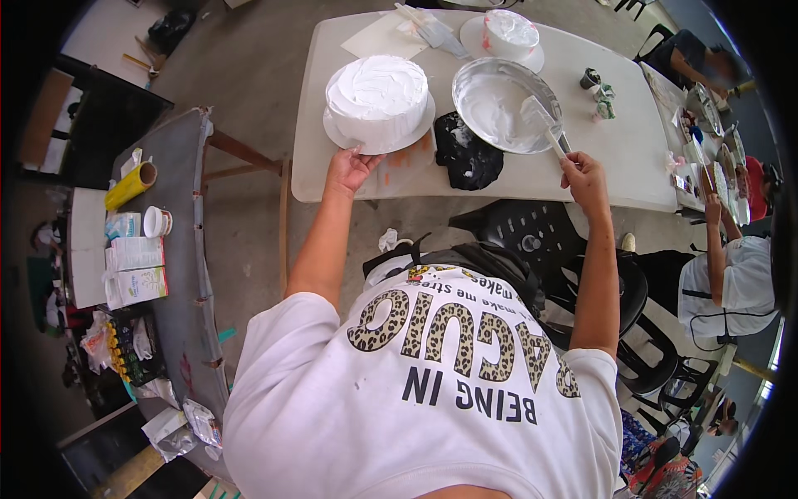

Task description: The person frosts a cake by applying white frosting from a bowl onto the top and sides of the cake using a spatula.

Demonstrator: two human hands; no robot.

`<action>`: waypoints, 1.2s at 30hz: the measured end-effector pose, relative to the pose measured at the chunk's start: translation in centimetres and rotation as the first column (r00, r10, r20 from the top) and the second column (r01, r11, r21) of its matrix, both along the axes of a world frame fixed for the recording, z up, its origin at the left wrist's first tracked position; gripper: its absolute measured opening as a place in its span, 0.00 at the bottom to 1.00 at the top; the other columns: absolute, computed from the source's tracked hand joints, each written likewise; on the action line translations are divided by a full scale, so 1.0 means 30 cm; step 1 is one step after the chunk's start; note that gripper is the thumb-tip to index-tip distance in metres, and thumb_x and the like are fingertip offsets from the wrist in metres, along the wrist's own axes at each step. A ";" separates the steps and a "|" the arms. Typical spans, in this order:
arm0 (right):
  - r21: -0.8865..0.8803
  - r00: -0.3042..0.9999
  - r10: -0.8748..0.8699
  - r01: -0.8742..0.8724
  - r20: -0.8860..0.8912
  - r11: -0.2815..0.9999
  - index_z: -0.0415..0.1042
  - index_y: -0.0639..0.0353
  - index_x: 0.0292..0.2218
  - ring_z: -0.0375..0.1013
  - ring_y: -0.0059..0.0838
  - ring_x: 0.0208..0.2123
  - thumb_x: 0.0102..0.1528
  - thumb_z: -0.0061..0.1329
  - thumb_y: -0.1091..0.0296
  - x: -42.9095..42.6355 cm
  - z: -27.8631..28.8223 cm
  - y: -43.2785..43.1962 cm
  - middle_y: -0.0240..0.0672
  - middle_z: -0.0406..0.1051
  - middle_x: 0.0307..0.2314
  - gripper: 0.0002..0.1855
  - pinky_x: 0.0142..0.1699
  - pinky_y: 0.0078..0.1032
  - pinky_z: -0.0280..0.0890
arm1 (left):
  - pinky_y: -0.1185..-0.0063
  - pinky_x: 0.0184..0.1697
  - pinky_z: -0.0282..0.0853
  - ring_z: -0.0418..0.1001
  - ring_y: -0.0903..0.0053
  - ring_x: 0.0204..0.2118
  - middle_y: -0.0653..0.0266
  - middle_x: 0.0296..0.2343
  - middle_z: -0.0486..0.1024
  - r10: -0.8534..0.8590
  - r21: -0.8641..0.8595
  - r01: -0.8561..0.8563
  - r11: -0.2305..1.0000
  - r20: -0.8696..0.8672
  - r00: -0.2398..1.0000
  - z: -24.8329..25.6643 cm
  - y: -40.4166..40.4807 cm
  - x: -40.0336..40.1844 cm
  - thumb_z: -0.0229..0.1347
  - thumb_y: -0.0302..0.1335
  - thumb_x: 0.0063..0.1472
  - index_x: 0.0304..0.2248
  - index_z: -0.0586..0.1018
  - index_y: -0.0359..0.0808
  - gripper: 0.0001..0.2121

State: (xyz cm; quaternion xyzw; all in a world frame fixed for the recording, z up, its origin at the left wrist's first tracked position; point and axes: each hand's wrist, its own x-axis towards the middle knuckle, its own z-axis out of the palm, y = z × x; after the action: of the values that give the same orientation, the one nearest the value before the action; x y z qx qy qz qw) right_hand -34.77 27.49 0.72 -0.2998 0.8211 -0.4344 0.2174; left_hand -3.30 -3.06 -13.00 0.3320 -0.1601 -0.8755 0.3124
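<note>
A round cake [377, 87] coated in white icing stands on a round white board [399, 143], its top swirled and uneven. My left hand [353, 168] holds the near rim of this board. In my right hand [585, 178] is the handle of a white spatula [541, 115]. Its icing-smeared blade lies inside a wide metal bowl [483, 109], against the right part. White icing coats the bowl's inside. Between the board and the bowl's near side lies a crumpled black plastic bag [469, 159] with white smears.
A smaller white cake [510, 34] with pink marks sits behind the bowl. Piping bags [430, 30] lie at the back left, small cups [603, 103] at the right. A black plastic chair [530, 231] stands below the white table [629, 162]. Other people [729, 280] are at the right.
</note>
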 end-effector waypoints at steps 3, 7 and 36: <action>-0.005 0.999 -0.005 0.005 0.034 1.000 0.71 0.70 0.31 0.67 0.16 0.16 0.54 0.48 0.67 -0.003 -0.024 -0.002 0.30 0.69 0.14 0.12 0.24 0.17 0.61 | 0.54 0.54 0.63 0.67 0.59 0.51 0.54 0.48 0.68 0.001 -0.011 -0.001 1.000 0.011 1.000 -0.014 0.017 0.014 0.44 0.20 0.58 0.49 0.65 0.32 0.17; -0.010 0.999 -0.010 0.010 0.052 1.000 0.71 0.70 0.32 0.67 0.16 0.17 0.54 0.48 0.67 0.020 -0.033 -0.011 0.30 0.69 0.14 0.12 0.24 0.17 0.61 | 0.50 0.52 0.64 0.66 0.56 0.52 0.55 0.49 0.66 -0.001 0.013 0.002 1.000 -0.043 0.999 -0.034 0.054 0.068 0.41 0.18 0.57 0.51 0.61 0.35 0.20; 0.003 0.995 -0.040 0.040 0.092 0.999 0.71 0.70 0.32 0.65 0.15 0.16 0.55 0.48 0.67 0.051 -0.025 0.046 0.29 0.67 0.14 0.12 0.23 0.16 0.59 | 0.32 0.50 0.44 0.56 0.55 0.57 0.58 0.53 0.58 0.212 0.017 -0.211 0.977 -0.134 0.968 -0.103 -0.053 0.046 0.41 0.18 0.57 0.53 0.60 0.45 0.24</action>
State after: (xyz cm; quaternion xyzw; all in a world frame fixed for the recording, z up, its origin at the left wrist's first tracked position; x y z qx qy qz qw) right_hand -33.25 28.86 -0.04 -0.2627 0.8163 -0.4517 0.2463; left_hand -1.91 -4.64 -16.09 0.2874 -0.1011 -0.8579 0.4137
